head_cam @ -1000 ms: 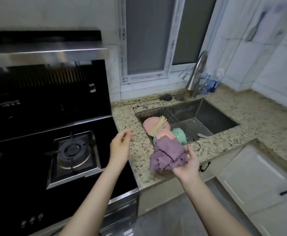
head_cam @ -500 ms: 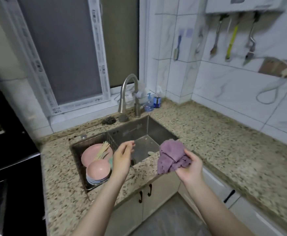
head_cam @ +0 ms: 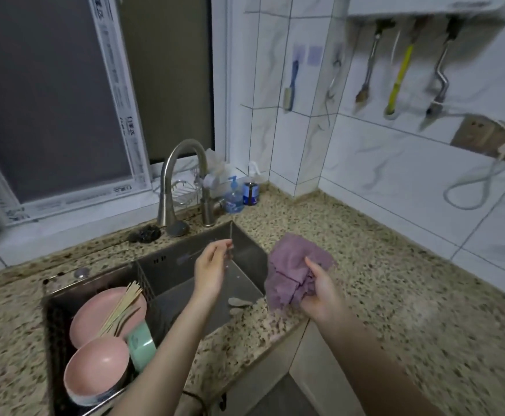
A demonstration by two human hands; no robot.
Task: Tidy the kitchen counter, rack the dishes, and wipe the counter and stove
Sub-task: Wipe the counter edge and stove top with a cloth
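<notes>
My right hand (head_cam: 323, 292) grips a crumpled purple cloth (head_cam: 293, 271) just above the granite counter (head_cam: 395, 289), at the right rim of the steel sink (head_cam: 185, 283). My left hand (head_cam: 210, 270) hovers over the sink basin with relaxed fingers and holds nothing. In the sink's left section stand a pink plate (head_cam: 101, 313), pink bowls (head_cam: 95, 367), a green bowl (head_cam: 141, 343) and several wooden chopsticks (head_cam: 122, 307). A spoon (head_cam: 239, 302) lies on the sink bottom.
A curved faucet (head_cam: 182, 181) rises behind the sink, with a dark scrubber (head_cam: 144, 234), a soap bottle (head_cam: 233, 195) and a small can (head_cam: 250, 192) near it. Utensils (head_cam: 398, 76) hang on the tiled wall at the right. Cabinet doors sit below the counter edge.
The view has swung right, away from the stove, to the sink and corner counter. My right hand has carried the cloth from the sink's front edge to its right rim; my left hand now hovers over the basin.
</notes>
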